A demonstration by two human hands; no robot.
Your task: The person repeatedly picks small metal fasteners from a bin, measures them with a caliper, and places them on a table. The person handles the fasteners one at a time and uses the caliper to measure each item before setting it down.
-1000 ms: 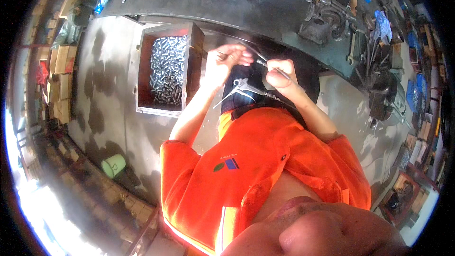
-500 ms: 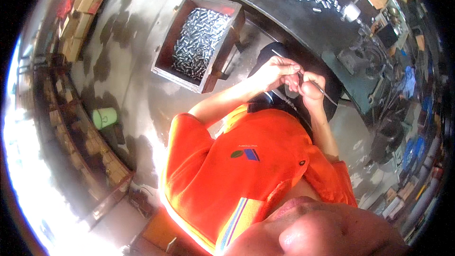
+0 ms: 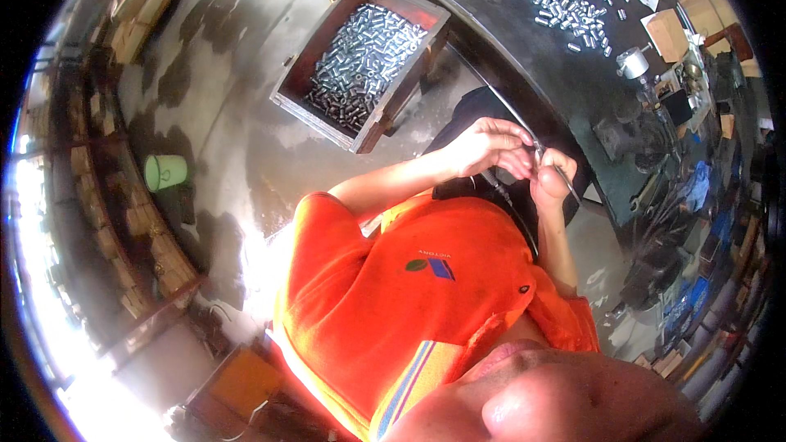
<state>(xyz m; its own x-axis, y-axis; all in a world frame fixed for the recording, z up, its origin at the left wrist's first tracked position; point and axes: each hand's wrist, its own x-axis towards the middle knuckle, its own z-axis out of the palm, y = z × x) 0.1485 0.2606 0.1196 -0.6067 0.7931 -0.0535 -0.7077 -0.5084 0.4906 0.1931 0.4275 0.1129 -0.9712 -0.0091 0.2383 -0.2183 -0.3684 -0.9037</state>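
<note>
**Two hands meet on a thin metal rod beside the dark workbench**

The dark workbench (image 3: 524,41) runs across the upper right, with small silvery metal cylinders (image 3: 565,0) scattered over it. Just left of the bench, on the stained concrete floor (image 3: 221,115), stands a wooden crate (image 3: 360,127) heaped with more of them. A green cup (image 3: 165,172) sits well left of the bench.

Below the bench edge, the left hand (image 3: 487,147) and right hand (image 3: 550,182) touch, fingers curled narrowly around a thin metal rod (image 3: 557,168). What the fingertips pinch besides is too small to tell.
</note>
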